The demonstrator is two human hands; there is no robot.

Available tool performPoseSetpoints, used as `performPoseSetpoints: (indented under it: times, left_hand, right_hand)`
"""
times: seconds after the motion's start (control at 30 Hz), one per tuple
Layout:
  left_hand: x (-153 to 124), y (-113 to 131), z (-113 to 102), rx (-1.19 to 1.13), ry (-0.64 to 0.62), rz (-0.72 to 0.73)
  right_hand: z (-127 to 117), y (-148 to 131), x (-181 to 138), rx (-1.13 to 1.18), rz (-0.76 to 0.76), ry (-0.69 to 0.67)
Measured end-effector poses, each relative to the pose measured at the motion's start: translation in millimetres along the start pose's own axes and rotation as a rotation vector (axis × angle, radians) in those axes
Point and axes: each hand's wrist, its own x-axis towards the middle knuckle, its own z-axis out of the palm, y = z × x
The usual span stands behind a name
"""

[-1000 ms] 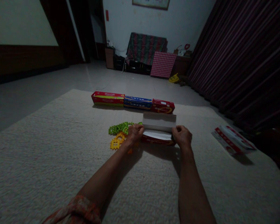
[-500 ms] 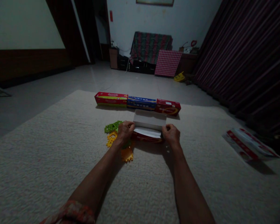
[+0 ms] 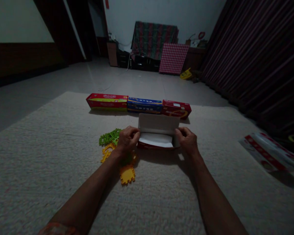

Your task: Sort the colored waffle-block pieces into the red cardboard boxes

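Observation:
A small red cardboard box (image 3: 159, 121) lies in front of me with its lid raised, showing a pale inner side and something white (image 3: 155, 139) inside. My left hand (image 3: 128, 140) pinches the box's left end, thumb and fingers pressed together. At the opposite end, my right hand (image 3: 187, 139) is closed on the right side of the box. Yellow interlocking plastic pieces (image 3: 127, 174) and green ones (image 3: 109, 137) lie beside and partly under my left hand, which hides some of them.
Behind the box, a red-and-yellow carton (image 3: 108, 101), a blue carton (image 3: 144, 105) and a dark red carton (image 3: 176, 109) stand end to end on the pale mat (image 3: 159, 202). A red-and-white package (image 3: 271, 153) lies to the right. Dark curtains (image 3: 257, 55) hang at the right.
The box's lid stands wider and more of the white content shows. My hands have spread slightly apart with the box ends. The view has tilted down and closer.

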Motion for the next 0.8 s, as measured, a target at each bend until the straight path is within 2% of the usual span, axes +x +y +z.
performPoseSetpoints:
  times: [0.2, 0.4, 0.5, 0.7, 0.8]
  left_hand:
    - [2, 2, 3, -0.021, 0.025, 0.0]
    - [5, 6, 3, -0.031, -0.018, -0.046]
    - [6, 7, 3, -0.059, -0.026, -0.128]
    - [11, 5, 2, -0.158, -0.071, -0.317]
    - [13, 3, -1, -0.116, -0.005, -0.33]
  right_hand:
    - [1, 4, 6, 0.078, 0.085, -0.024]
    - [-2, 1, 11, 0.023, 0.186, -0.064]
    - [-3, 0, 10, 0.008, 0.212, -0.054]
    - [-3, 3, 8, 0.0, 0.168, -0.034]
    - [-7, 9, 11, -0.01, 0.162, -0.004]
